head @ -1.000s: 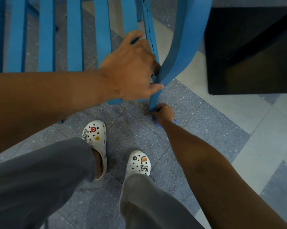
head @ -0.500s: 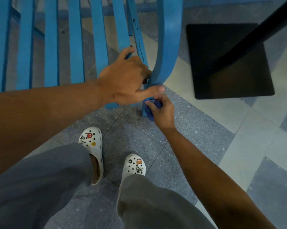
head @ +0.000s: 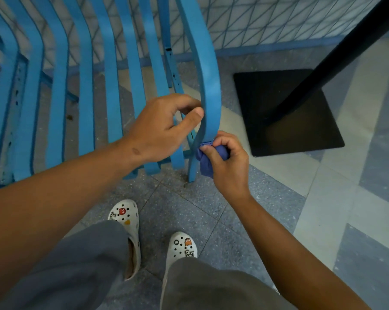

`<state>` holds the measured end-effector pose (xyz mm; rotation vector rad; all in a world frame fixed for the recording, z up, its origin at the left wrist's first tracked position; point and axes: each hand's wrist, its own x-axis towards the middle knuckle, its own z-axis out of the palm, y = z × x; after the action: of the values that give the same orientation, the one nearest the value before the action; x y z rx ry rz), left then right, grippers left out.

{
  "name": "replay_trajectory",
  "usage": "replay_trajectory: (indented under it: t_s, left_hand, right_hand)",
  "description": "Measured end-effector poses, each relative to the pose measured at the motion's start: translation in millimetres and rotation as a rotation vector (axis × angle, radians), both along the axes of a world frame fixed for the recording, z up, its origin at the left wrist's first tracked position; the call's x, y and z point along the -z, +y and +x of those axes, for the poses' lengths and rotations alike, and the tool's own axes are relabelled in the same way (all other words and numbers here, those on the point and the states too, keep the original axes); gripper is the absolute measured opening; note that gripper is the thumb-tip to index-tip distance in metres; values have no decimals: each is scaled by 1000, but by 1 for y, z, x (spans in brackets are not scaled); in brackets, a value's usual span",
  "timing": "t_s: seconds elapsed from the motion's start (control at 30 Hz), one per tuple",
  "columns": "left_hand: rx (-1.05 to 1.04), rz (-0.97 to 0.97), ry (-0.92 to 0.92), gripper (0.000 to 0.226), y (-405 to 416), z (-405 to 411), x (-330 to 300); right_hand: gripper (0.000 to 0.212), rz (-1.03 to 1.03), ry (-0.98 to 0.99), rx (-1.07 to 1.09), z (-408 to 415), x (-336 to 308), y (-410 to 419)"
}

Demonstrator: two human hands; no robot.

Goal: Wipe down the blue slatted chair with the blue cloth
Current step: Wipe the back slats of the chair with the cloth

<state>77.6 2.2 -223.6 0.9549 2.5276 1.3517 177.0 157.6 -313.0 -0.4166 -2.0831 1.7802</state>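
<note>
The blue slatted chair (head: 209, 90) is seen from above, standing on the speckled tile floor (head: 251, 198) directly in front of the person, its curved slats running away from the camera and its outermost right band bending down into the front leg. The blue cloth (head: 203, 163) is bunched into a small wad and is pinched between the thumb and curled fingers of the right hand (head: 228, 163), where it is pressed against the outer band just above the leg. The left hand (head: 164, 128) is curled around the same band a little higher, the thumb laid against its inner edge, so the frame appears to be steadied. The cloth is judged to be soft, light and easily compressed; it is best kept balled in the fingertips so that a firm pad is offered to the narrow metal. The chair is judged rigid and smooth, probably painted metal, and fairly slick under a cloth; a slat or the side band is the natural place for a bracing grip. No containers are visible. A black table base (head: 287, 113) stands just beside the chair.
</note>
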Motion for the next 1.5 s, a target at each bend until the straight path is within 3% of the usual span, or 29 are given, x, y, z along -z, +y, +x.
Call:
replay_trajectory:
  t_s: [0.2,0.37,0.73,0.8,1.0,1.23,1.5]
  left_hand:
    - [-161,73,-125,13,2,-1,-35]
    - [-231,44,-191,12,-3,-10,-59]
    - [-309,77,-462,18,16,-37,-89]
    - [-292,87,-517,30,23,-46,-90]
    - [-288,299,-768,29,35,-57,-99]
    - [-265,358,-836,29,30,-55,-104]
    - [-291,342,-747,18,24,-41,-96]
  right_hand:
    - [16,132,100,66,-1,-55,-1]
    - [19,238,97,94,-21,-97,-4]
    - [39,100,-144,6,-53,-137,0]
    - [38,93,-175,-20,-52,-139,1]
    - [41,90,-228,-75,-50,-141,2]
    - [41,109,-248,-105,-46,-144,-2]
    - [41,127,-238,-106,-33,-139,-16]
